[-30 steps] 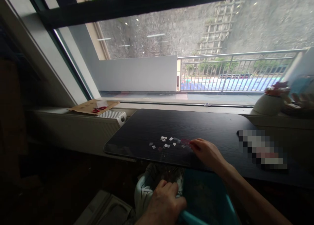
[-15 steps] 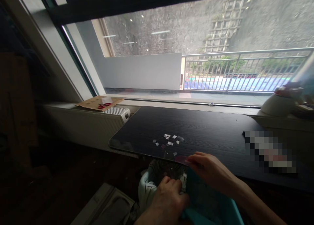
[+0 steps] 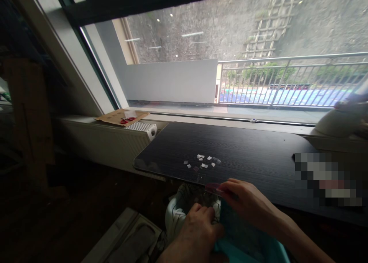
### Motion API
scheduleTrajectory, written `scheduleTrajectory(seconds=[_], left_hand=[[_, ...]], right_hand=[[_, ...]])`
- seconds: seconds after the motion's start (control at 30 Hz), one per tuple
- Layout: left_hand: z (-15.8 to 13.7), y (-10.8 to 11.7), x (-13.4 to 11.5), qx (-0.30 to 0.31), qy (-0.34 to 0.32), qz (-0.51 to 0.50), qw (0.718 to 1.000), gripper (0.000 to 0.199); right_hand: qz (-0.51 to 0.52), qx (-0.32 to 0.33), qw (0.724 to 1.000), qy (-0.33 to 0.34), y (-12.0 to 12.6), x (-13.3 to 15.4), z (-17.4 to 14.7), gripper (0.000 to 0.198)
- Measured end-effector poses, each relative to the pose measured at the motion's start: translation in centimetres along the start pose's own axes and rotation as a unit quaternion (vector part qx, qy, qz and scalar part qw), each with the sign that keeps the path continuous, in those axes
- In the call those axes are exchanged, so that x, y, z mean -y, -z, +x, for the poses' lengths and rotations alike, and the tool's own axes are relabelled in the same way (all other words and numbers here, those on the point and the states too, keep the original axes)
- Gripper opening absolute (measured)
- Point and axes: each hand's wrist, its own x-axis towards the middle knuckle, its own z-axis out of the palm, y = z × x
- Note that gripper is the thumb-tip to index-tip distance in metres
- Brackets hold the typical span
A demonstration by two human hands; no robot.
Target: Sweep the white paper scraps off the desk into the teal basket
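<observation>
Between the fingers of my right hand (image 3: 244, 196) is a thin, see-through purple sheet (image 3: 212, 188), held at the table's front edge just above the bin. Small white and clear scraps (image 3: 204, 165) lie scattered on the black tabletop (image 3: 244, 148), left of and beyond that hand. My left hand (image 3: 198, 224) is closed at the rim of a teal trash bin (image 3: 172, 209) with a patterned light liner, under the table edge. Its fingertips are partly hidden, and the inside of the bin is dark.
On the ledge at left, red-handled scissors (image 3: 128, 120) rest on brown paper (image 3: 107, 117), beside a white radiator (image 3: 143, 133). A blurred-out item (image 3: 324, 177) lies at the table's right. A pale box (image 3: 123, 236) stands on the floor left of the bin.
My right hand has drawn the purple sheet slightly off the table edge, toward the bin. One white scrap near the edge is gone from the tabletop. The view has shifted slightly.
</observation>
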Motion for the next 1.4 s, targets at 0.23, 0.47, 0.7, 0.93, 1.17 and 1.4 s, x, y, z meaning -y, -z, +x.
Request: scheduleTrajectory(seconds=[0.23,0.47,0.7,0.93,1.17,1.4], left_hand=[[-0.2,0.1,0.4,0.006,0.010,-0.023,1.000,0.035],[-1.4,-0.4,1.3,-0.008,0.048,-0.041,0.998,0.037],[-1.9,0.1,1.2,-0.043,0.081,-0.063,0.994,0.033],[-1.7,0.6,0.8,-0.036,0.072,-0.077,0.994,0.032],[-1.6,0.4,0.9,-0.057,0.064,-0.058,0.995,0.030],[-2.0,0.5,1.5,-0.083,0.061,-0.067,0.992,0.034]], right_hand=[[-0.016,-0.075,0.997,-0.008,-0.7,-0.4,2.8,0.024],[-0.038,-0.051,0.998,-0.003,-2.0,-0.1,5.7,0.024],[-0.061,-0.063,0.996,0.000,-1.8,-0.3,5.7,0.027],[0.014,-0.009,0.998,0.056,-2.0,0.9,4.7,0.022],[-0.022,-0.070,0.997,0.024,-2.7,-0.5,7.9,0.025],[-0.024,-0.017,0.998,0.061,-2.3,0.3,7.6,0.024]])
